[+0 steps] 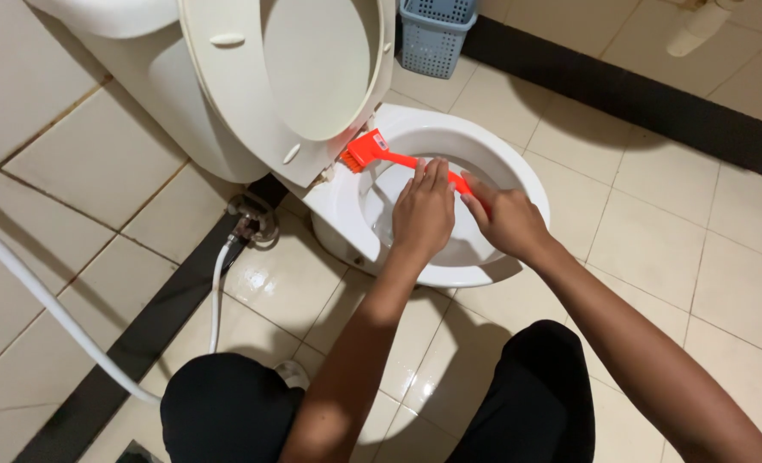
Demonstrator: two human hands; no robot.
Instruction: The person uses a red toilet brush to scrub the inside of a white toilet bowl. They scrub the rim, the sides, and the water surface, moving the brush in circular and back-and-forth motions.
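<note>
A white toilet bowl [518, 171] stands on the tiled floor with its seat and lid [227, 94] raised. An orange scrub brush [368, 153] reaches across the bowl, its bristled head against the rim near the hinge. My right hand [505, 219] is closed around the end of the brush handle. Over the bowl, my left hand [424, 210] lies flat with fingers together, fingertips touching the handle's middle. My knees in black trousers show at the bottom edge.
A blue plastic basket [432, 34] stands behind the toilet by the dark wall strip. A white hose [47, 300] crosses the left floor, and a second hose runs to a metal valve [252, 219]. The tiles near the bowl look wet.
</note>
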